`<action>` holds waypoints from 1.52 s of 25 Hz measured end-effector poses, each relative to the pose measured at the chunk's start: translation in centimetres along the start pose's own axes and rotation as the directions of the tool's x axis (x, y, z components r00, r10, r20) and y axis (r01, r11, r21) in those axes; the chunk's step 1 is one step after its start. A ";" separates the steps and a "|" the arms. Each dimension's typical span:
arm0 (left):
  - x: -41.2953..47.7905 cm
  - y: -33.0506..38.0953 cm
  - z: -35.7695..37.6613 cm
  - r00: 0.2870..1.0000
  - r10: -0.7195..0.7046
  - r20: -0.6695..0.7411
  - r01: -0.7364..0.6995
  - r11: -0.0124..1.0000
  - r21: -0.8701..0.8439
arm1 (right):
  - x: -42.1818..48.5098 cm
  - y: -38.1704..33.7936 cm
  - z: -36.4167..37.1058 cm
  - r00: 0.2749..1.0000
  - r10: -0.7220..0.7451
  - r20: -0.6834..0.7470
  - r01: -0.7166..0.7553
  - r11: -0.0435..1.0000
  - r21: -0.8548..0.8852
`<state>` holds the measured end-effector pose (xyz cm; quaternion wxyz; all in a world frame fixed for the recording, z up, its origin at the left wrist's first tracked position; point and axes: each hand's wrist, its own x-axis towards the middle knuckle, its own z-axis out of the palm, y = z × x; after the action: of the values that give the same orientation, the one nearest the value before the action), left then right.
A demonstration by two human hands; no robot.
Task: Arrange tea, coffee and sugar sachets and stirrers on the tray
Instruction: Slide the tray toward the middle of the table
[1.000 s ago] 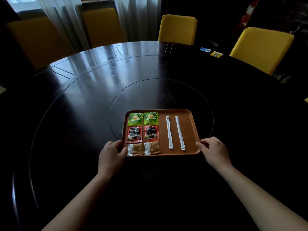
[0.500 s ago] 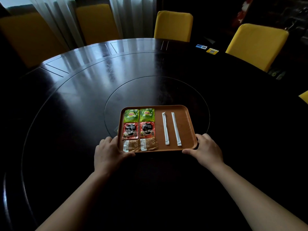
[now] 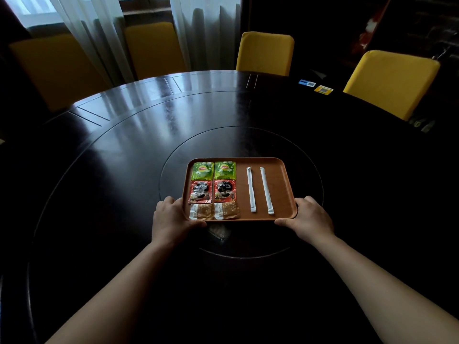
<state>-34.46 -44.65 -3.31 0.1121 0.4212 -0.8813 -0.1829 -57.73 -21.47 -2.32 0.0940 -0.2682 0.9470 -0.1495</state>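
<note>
An orange-brown tray (image 3: 283,184) sits on the dark round table. Its left half holds two green tea sachets (image 3: 213,170) at the far end, two red coffee sachets (image 3: 213,191) in the middle and two brown sugar sachets (image 3: 214,211) nearest me. Two white wrapped stirrers (image 3: 259,190) lie side by side on the right half. My left hand (image 3: 171,219) grips the tray's near left corner, thumb under the near edge. My right hand (image 3: 309,218) grips the near right corner.
The tray lies on the table's inner round turntable (image 3: 305,155). Yellow chairs (image 3: 265,53) stand around the far side. A blue card (image 3: 307,83) and a yellow card (image 3: 323,89) lie at the far right of the table. Curtains (image 3: 99,33) hang behind.
Both hands have closed more firmly around the tray's near corners, thumbs sliding under the near edge. The view has shifted slightly; the sachets and stirrers keep their places.
</note>
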 end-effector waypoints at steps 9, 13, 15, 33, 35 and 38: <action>2.8 0.2 0.2 1.000 -0.010 0.011 0.010 1.000 -0.014 | 3.1 -0.9 -0.3 1.000 -0.010 0.009 0.010 0.999 0.032; 3.8 0.3 0.4 1.000 -0.014 0.001 0.014 1.000 0.000 | 4.2 -1.3 -0.3 1.000 -0.006 0.004 0.005 0.999 0.046; 4.2 0.3 0.4 1.000 -0.014 -0.003 0.014 1.000 0.019 | 4.5 -1.4 -0.1 1.000 -0.005 -0.001 0.005 0.999 0.046; 4.2 -0.4 1.3 0.999 -0.039 -0.023 0.040 0.997 0.060 | 5.1 -1.1 0.5 1.000 0.004 -0.020 -0.003 0.998 0.065; 3.6 -0.1 1.2 0.999 -0.052 -0.002 0.052 0.995 0.079 | 5.1 -1.0 0.2 1.000 0.007 0.010 -0.007 0.999 0.049; 0.5 1.1 0.9 0.998 -0.070 0.008 0.070 0.997 -0.011 | 4.1 -1.3 -0.6 0.998 0.035 0.045 -0.034 0.999 -0.004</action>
<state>-35.90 -44.19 -3.63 0.1046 0.4504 -0.8653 -0.1933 -60.71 -24.64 -1.72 0.1172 -0.2553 0.9495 -0.1401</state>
